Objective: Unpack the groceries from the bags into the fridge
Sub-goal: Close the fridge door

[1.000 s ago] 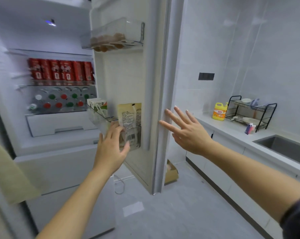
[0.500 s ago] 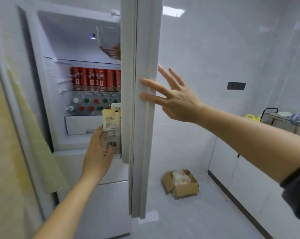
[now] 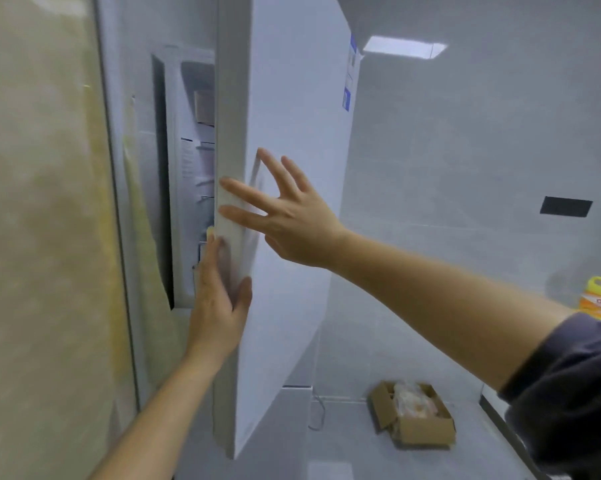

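the fridge door (image 3: 292,98) is seen ajar, with only a narrow strip of the fridge interior (image 3: 195,150) shown to its left. the right grip (image 3: 288,220) is laid released on the door's outer face, fingers straight and spread, fingertips at the free edge. the left grip (image 3: 219,306) is set just below against that edge, fingers straight, thumb on the outer face, nothing clasped. a cardboard box (image 3: 416,414) is left on the floor (image 3: 361,455), well apart
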Tool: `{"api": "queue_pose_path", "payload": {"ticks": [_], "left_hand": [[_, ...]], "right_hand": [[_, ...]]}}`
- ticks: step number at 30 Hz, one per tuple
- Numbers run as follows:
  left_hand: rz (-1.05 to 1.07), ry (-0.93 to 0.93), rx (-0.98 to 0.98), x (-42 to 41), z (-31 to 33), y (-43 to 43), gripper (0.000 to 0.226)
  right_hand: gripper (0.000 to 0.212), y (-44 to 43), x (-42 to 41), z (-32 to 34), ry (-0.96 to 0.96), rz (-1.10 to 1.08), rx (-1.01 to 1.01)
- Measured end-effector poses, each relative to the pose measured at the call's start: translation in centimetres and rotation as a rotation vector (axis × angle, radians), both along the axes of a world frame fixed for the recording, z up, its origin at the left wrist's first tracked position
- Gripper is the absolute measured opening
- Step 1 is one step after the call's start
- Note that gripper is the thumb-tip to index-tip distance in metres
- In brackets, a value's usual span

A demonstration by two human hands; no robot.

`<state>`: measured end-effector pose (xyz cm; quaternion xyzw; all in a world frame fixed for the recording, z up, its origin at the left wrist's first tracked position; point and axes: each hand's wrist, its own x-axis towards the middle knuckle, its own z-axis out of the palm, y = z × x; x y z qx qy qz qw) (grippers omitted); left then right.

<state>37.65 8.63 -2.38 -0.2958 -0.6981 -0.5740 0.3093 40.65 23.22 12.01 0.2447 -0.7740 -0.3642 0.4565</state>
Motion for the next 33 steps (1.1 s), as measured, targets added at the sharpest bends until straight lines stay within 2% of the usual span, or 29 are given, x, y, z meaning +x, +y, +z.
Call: {"api": "queue_pose_path", "payload": {"ticks": [5,15,21,24,26,29,33], "left_hand": [[0.03,-0.017,0.023,-4.7,0.0,-2.7,0.075],[0.035,-0.093,0.055,-14.3,0.9,-6.7,0.061],[0.073,-0.123,0.073,-19.8,1.7,-8.3,0.05],[0.14,-0.218,0.089,-22.3,2.8,-8.2,0.043],[0.269,-0.305,0.047,-24.2,3.5,-7.9,0.045],[0.409,-0.34,-0.038,-27.4,4.0,-7.6,0.04],[0.466,-0.389,-0.108,-31.3,4.4,-7.3,0.053]], "right_hand": [[0.054,-3.7,-4.3,1.1,0.019,0.026,0.047],[0.062,-7.6,-14.4,1.5,-0.047,0.052,0.068],[0.065,-9.7,-20.8,1.9,-0.106,-0.006,0.094],[0.074,-9.4,-23.9,1.6,-0.131,-0.054,0.044],[0.082,-8.6,-25.7,1.2,-0.14,-0.092,-0.039],[0.104,-6.8,-28.1,0.5,-0.197,-0.24,-0.115],[0.12,-4.6,-30.6,-0.2,-0.252,-0.424,-0.201]]}}
